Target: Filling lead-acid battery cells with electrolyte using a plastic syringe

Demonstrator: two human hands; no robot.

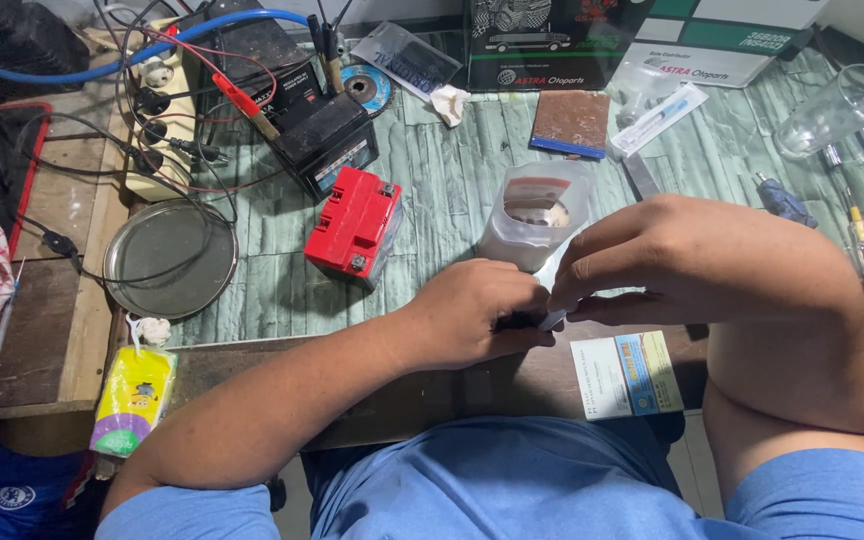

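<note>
Left hand: your fingers are closed around a small dark part, held just above the front edge of the tabletop.
Right hand: your fingertips are pinched together on a small white piece, touching the dark part.
Step in hand: you appear to be joining or separating the two pieces; judged best done with both wrists braced on the tabletop edge and a short, straight pull or push.
Dark part, look: small, black, mostly hidden by your fingers; its shape cannot be told.
White piece, look: thin, pale, only its tip shows.
Nearby: clear plastic container just behind your hands; red battery to the left; printed card below your right wrist.
</note>
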